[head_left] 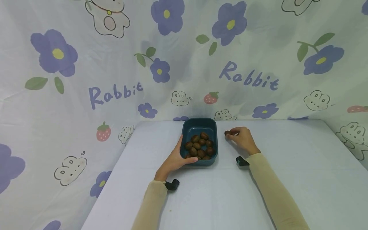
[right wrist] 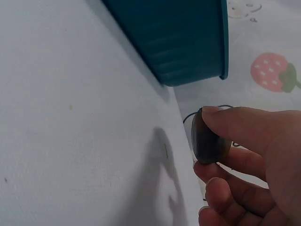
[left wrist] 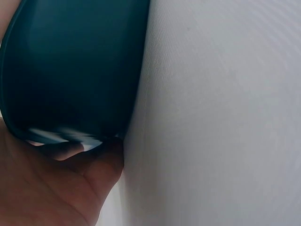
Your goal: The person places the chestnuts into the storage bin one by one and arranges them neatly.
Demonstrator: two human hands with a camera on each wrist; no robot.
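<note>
A dark teal rectangular container (head_left: pixel 199 122) sits on the table with several brown chestnuts (head_left: pixel 201 153) inside. The left hand (head_left: pixel 174 158) holds its near left corner, fingers along the left side and thumb across the near rim. From the left wrist, the container wall (left wrist: pixel 80 61) shows close up against the palm. To the right of the container, the right hand (head_left: pixel 242 139) pinches one chestnut (right wrist: pixel 207 139) between thumb and fingertips. In the right wrist view this chestnut appears dark, with the container's outer wall (right wrist: pixel 183 42) beyond it.
A white cloth covers the table (head_left: pixel 287 159). Behind it and at the sides hangs a white curtain (head_left: pixel 184 60) printed with purple flowers, rabbits and strawberries. Black wrist cameras sit at the left cuff (head_left: pixel 172 184) and right cuff (head_left: pixel 241 161).
</note>
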